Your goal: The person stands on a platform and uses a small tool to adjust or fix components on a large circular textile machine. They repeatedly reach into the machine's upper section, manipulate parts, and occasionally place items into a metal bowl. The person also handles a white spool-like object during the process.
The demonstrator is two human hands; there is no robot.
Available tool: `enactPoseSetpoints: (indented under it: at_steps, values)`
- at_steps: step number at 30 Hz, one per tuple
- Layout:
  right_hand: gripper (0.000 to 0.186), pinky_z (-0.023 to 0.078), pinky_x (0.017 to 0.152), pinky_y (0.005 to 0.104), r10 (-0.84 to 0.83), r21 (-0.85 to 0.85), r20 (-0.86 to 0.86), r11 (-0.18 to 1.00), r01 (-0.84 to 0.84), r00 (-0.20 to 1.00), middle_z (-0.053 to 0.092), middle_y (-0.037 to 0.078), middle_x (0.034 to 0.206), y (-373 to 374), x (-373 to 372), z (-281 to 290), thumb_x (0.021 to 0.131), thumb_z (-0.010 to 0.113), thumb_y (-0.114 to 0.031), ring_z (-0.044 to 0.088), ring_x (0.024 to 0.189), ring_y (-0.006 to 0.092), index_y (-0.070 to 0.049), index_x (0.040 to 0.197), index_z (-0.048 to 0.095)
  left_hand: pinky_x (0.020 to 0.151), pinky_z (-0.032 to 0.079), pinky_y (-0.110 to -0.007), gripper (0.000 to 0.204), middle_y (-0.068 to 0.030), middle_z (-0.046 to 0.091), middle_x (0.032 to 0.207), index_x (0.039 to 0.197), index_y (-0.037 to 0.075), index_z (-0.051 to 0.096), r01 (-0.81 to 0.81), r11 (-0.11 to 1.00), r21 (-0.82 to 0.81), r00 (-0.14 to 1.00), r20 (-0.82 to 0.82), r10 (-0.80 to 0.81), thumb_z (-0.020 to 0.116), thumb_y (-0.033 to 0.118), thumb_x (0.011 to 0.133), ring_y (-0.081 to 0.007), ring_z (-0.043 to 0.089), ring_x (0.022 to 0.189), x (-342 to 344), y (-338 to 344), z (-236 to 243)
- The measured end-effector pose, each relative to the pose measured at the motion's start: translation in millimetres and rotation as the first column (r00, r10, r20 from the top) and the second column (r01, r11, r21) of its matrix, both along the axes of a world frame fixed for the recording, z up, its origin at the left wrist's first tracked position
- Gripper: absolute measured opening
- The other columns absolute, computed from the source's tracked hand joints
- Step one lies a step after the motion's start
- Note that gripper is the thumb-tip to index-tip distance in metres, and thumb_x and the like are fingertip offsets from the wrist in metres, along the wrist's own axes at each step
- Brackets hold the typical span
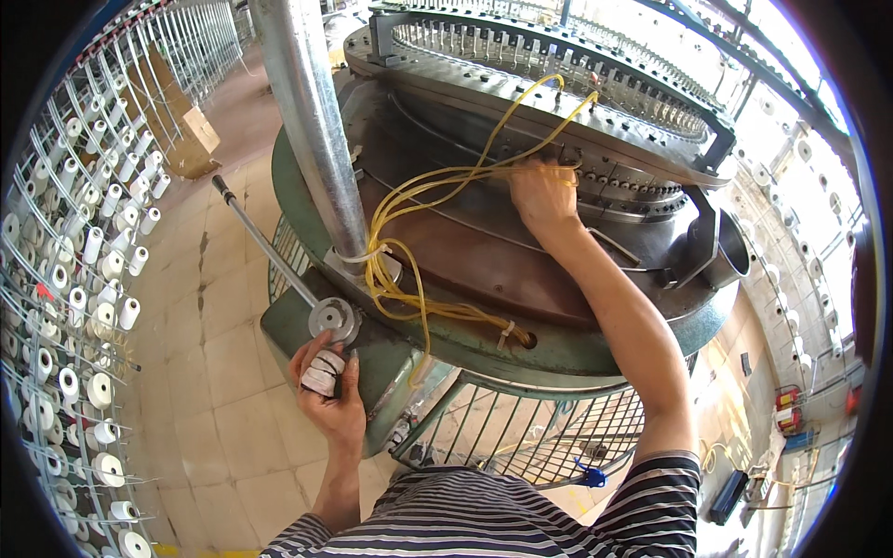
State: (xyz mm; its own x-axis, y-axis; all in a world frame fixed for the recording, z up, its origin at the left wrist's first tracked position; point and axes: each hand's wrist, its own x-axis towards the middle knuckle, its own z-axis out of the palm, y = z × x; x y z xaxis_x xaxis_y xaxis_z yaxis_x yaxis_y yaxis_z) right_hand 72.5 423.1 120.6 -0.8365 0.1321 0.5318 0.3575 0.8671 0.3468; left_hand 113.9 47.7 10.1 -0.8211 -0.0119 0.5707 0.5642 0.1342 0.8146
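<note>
My left hand (337, 400) is closed around a white cloth-wrapped grip with dark bands (322, 374), just below a round metal hub (333, 321). A long lever (265, 240) slants up and left from that hub. My right hand (544, 195) reaches under the raised ring (521, 88) of a large circular knitting machine, at the toothed metal cylinder (642, 195). Its fingertips are hidden among machine parts, so their grip cannot be made out. Yellow tubes (409, 197) run past the right hand and up to the ring.
A steel post (312, 121) stands between my hands. Racks of white yarn cones (93, 242) line the left side. A green wire guard (521, 432) curves below the machine's bed. A metal cup (726, 251) sits at the right edge. Black and red items lie on the right.
</note>
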Motion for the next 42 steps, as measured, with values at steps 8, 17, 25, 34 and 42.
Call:
enactPoseSetpoints:
  at_steps: [8,17,25,34,42]
  values:
    - [0.017,0.056,0.065,0.0423,0.002,-0.042,0.035,0.999,0.0,0.999,0.069,0.017,0.095,1,2,1,0.079,0.065,-0.004,0.069,0.086,0.03,-0.003,0.096,0.069,0.093,0.056,-0.031,0.04,-0.0109,0.055,0.128,0.125,-0.001,0.066,-0.002,1.0,0.024,1.0,0.003,0.001,0.076,-0.002,0.087,-0.0188,0.065,0.106,-1,1,0]
    - [0.009,0.048,0.055,0.0338,0.013,0.041,-0.02,0.999,-0.013,1.0,0.07,0.011,0.084,-3,4,1,0.084,0.064,-0.013,0.068,0.081,0.024,-0.007,0.084,0.07,0.093,0.054,-0.032,0.04,-0.0106,0.057,0.129,0.126,-0.002,0.066,0.016,0.999,0.052,1.0,0.004,-0.016,0.075,-0.004,0.087,-0.0191,0.065,0.105,0,3,-2]
    - [0.008,0.052,0.058,0.0376,0.014,-0.004,-0.013,1.0,-0.014,1.0,0.068,0.012,0.079,-1,5,0,0.08,0.067,-0.008,0.069,0.079,0.0274,-0.005,0.086,0.069,0.094,0.053,-0.031,0.041,-0.0102,0.058,0.128,0.126,-0.002,0.065,0.014,0.999,0.046,1.0,0.002,-0.014,0.074,-0.006,0.087,-0.0181,0.065,0.103,0,3,-3]
    - [0.016,0.055,0.06,0.0372,0.044,0.009,-0.052,0.999,-0.043,0.998,0.072,0.017,0.084,-1,8,-1,0.08,0.069,-0.009,0.07,0.085,0.0296,0.0,0.093,0.072,0.096,0.052,-0.032,0.042,-0.0096,0.056,0.13,0.128,-0.002,0.064,0.026,0.999,0.043,1.0,-0.001,-0.026,0.074,-0.005,0.088,-0.0181,0.065,0.107,-1,3,-5]
    - [0.009,0.057,0.068,0.0414,0.038,-0.087,0.013,0.996,-0.037,0.999,0.069,0.017,0.085,-9,7,6,0.079,0.065,-0.002,0.071,0.082,0.032,-0.001,0.088,0.067,0.096,0.052,-0.032,0.041,-0.0094,0.055,0.13,0.129,-0.002,0.064,0.027,0.999,0.026,1.0,-0.004,-0.027,0.073,-0.004,0.088,-0.0183,0.065,0.108,0,2,-4]
